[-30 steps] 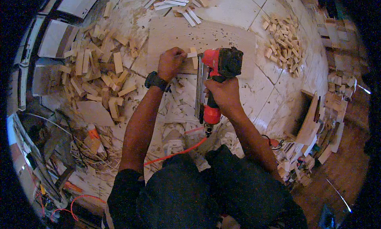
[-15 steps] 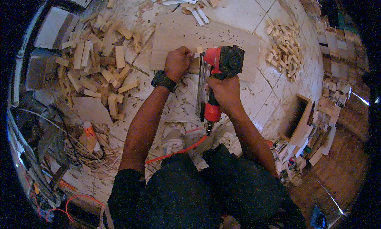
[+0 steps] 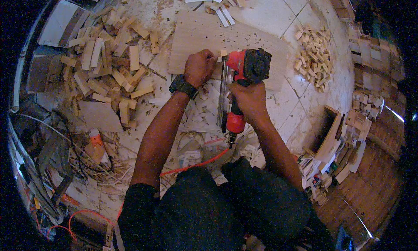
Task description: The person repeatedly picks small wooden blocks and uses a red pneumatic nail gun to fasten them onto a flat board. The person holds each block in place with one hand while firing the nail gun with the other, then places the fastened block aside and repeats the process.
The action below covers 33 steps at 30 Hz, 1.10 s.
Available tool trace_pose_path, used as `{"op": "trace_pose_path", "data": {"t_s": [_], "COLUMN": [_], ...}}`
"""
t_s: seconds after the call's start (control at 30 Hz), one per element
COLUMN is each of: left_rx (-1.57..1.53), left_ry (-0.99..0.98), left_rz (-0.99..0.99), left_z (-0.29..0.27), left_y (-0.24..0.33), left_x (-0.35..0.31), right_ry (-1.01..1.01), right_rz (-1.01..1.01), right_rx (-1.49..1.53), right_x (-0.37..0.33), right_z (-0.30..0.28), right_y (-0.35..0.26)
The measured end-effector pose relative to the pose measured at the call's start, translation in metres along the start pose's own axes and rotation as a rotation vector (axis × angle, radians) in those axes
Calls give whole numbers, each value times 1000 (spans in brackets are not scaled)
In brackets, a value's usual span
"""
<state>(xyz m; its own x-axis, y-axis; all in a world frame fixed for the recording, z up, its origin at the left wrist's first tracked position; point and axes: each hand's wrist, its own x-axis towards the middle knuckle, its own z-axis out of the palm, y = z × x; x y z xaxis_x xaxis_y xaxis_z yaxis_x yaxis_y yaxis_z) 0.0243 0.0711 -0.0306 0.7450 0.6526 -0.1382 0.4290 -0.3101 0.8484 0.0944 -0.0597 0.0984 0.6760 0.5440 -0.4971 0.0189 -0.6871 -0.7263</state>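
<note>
- Wrapped by the right hand (image 3: 249,101), fingers clenched on the handle: red-and-black nail gun (image 3: 251,66), head over a flat, tan wooden board (image 3: 187,38).
- Curled just beside a small, pale wooden piece (image 3: 224,53): the left hand (image 3: 201,68); cannot tell whether grasping it.
- Trailing from the nail gun's lower end: thin orange-red hose (image 3: 198,166).

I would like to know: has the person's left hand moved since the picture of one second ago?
Yes, slightly: judged against the left edge of the wooden board, the left hand has shifted to the right, closer to the red nail gun.
</note>
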Motion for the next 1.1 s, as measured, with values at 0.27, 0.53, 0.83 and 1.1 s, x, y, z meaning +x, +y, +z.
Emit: {"op": "trace_pose_path", "data": {"t_s": [0.27, 0.53, 0.83, 1.1], "left_rx": [-11, 18, 33, 55], "left_ry": [33, -11, -3, 7], "left_rz": [32, -23, -2, 23], "left_z": [-1, -3, -5, -3], "left_y": [1, 3, 5, 1], "left_x": [1, 1, 0, 1], "right_ry": [-5, -1, -11, 5], "right_rz": [64, -53, -35, -158], "right_rx": [167, 9, 8, -17], "right_x": [-7, 3, 2, 8], "right_z": [-5, 0, -4, -2], "right_y": [-13, -1, 4, 7]}}
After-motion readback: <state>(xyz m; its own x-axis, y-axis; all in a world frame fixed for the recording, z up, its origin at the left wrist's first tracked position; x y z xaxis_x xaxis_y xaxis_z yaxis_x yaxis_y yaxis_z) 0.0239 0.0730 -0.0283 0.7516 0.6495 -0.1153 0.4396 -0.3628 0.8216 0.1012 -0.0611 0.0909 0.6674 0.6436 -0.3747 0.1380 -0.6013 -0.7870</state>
